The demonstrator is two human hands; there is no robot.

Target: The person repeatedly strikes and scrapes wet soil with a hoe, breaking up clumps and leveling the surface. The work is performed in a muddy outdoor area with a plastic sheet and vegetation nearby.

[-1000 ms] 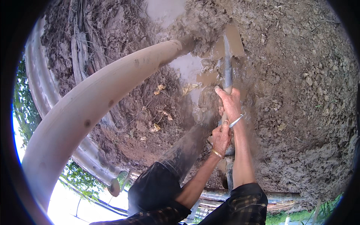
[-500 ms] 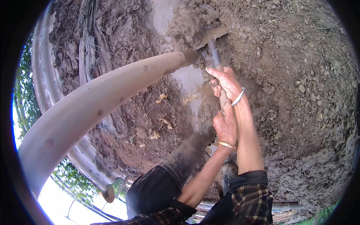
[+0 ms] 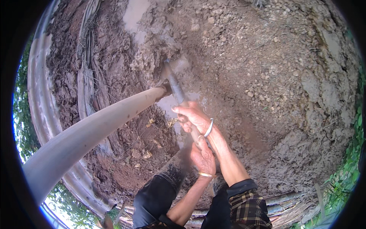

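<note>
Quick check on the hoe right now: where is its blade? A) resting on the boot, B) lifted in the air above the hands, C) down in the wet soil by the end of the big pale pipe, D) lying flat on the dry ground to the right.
C: the hoe blade is sunk in muddy soil beside the pipe end, with both hands on the handle.

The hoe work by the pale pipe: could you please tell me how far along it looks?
Done: soil around the pipe end is broken up, with a muddy puddle exposed. In hand: left hand and right hand grip the hoe, blade in mud. Left: probably clearing loose clods.
</note>
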